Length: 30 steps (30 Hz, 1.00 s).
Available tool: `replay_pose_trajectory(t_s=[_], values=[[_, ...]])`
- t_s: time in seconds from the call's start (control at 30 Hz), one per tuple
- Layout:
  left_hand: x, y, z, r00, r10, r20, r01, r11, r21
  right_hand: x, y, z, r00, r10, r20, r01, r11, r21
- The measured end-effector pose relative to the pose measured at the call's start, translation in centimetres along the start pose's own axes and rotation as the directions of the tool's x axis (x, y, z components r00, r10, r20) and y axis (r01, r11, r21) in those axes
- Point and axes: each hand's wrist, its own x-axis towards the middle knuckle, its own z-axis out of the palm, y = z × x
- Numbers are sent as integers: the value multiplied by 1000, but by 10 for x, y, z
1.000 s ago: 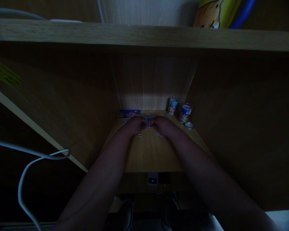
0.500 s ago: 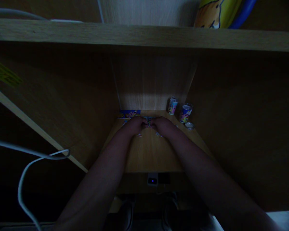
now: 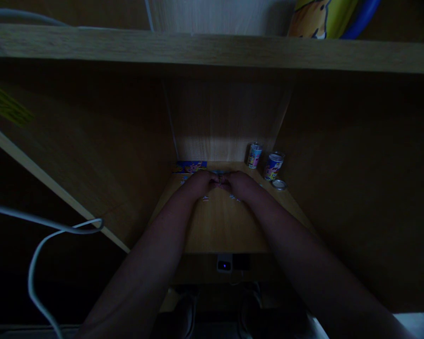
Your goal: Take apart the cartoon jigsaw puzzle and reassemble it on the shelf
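Your left hand [image 3: 202,182] and right hand [image 3: 237,182] meet over the far part of the wooden surface [image 3: 226,228], fingers curled inward and nearly touching. It is too dark and small to tell whether they pinch anything. The printed patch [image 3: 217,172] lies between and just beyond your fingertips, largely hidden by them.

The likeliest trouble is a slip: you cover what you work on, in poor light, so a crooked press could shift or part the patch unnoticed. Your wrists could also sweep away the loose pieces close by: the left piece [image 3: 205,198], the right pieces [image 3: 232,197] and the far-left piece [image 3: 183,179], partly behind your left hand.

A blue printed card [image 3: 191,166] lies at the back left. At the back right stand a light-blue can [image 3: 254,156] and a dark-blue can [image 3: 273,167], a round lid [image 3: 279,184] beside the latter; drifting right, your forearm could knock them. Side panels hem you in.
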Motion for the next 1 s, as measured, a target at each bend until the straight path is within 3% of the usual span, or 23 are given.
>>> replay_pose_trajectory(t_s=[0.67,1.0], values=[[2,1,2,998,-53,-40,55,997,51,5,1,0,998,63,-27,-65,996,-68],[3,1,3,997,-65,-29,68,995,79,10,14,8,988,107,-112,-104,994,33]])
